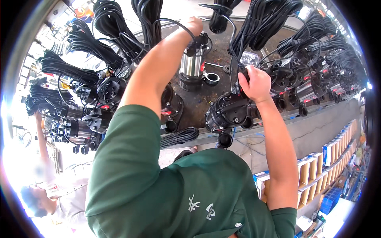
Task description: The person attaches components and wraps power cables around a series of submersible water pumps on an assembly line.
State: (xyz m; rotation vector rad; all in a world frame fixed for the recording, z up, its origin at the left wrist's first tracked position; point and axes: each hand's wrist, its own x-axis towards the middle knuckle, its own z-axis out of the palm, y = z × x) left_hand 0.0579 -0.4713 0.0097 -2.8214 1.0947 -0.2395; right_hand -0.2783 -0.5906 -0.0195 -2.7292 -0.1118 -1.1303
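My right hand (256,83) is closed round a black cable (235,65) below a large hanging bundle, its thumb along the left side. Just under that hand stands a black-topped submersible pump (230,111) with a round outlet facing me. My left hand (193,25) reaches to the far side, above a pump with a shiny steel body (192,65). Its fingers are turned away from view, so what they hold does not show. A cable loop (174,23) runs past the left wrist. A ring-shaped black fitting (211,79) sits beside the steel pump.
Rows of pumps with coiled cable bundles (109,25) line both sides of the dark worktable (216,51). A coiled cable (180,137) lies at the near edge. Open cardboard boxes (313,166) stand at lower right. A co-worker (65,206) is at lower left.
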